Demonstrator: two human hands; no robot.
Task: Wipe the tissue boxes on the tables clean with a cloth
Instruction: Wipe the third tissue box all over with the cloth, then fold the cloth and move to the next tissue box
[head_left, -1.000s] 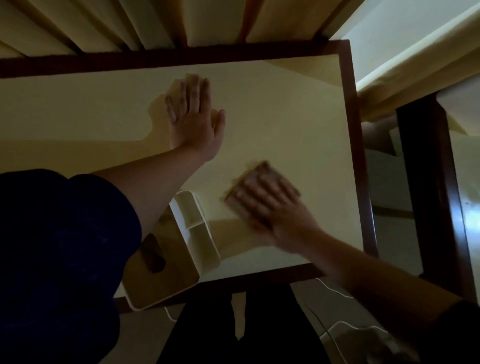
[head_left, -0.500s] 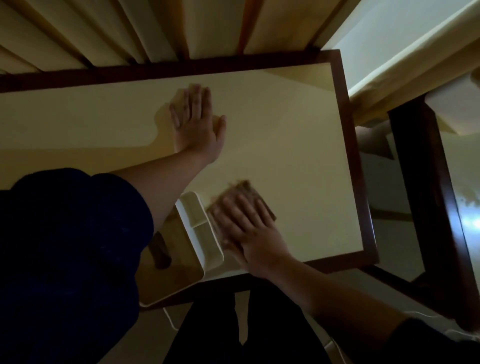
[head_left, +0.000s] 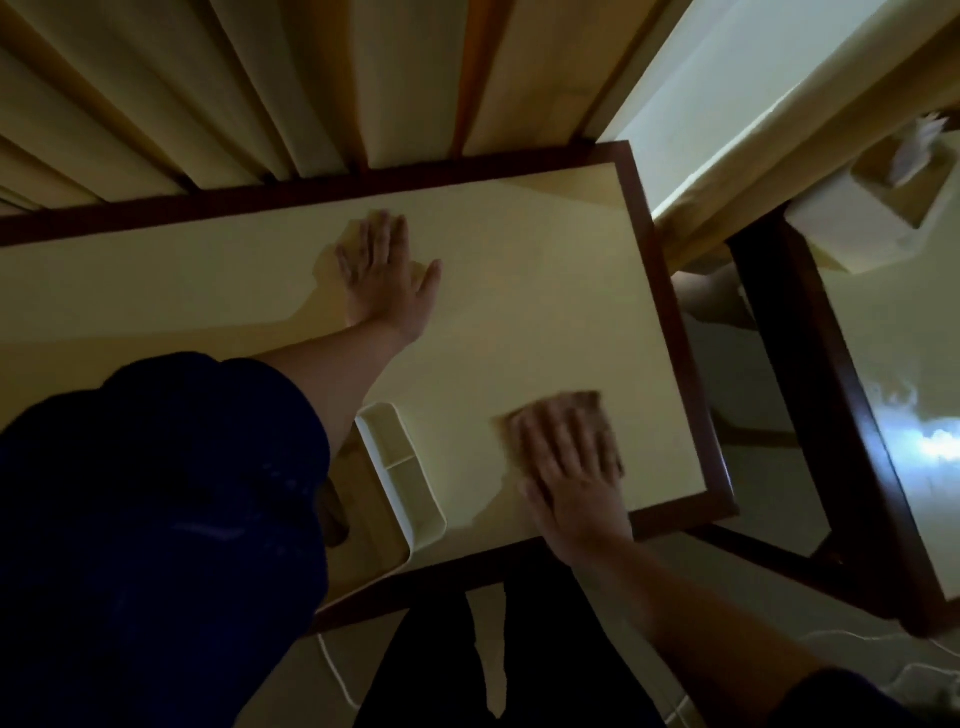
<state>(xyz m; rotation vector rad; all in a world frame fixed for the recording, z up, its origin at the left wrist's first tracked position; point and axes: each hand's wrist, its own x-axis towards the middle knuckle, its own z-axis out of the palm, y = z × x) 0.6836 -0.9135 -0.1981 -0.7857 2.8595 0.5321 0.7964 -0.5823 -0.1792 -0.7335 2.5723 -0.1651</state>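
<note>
The near tissue box (head_left: 400, 478) sits at the seven o'clock part of the cream table (head_left: 519, 312), by its near dark-wood edge, partly hidden under the person's left arm. It is cream plastic; its long axis runs from about eleven o'clock to five o'clock, and a divided side tray faces three o'clock. A second tissue box (head_left: 862, 218), with a tissue sticking up from it, stands on the neighbouring table (head_left: 810, 364) at two o'clock, well apart.

The cloth (head_left: 587, 405), brownish and blurred, lies flat on the tabletop at four o'clock, beside the box but not touching it. The right hand (head_left: 571, 457) presses on it with straight, slightly spread fingers. The left hand (head_left: 384, 280) rests palm-down near the table's middle, toward twelve o'clock, fingers straight and thumb out, holding nothing.

Pleated curtains (head_left: 260, 83) hang beyond the far edge.
</note>
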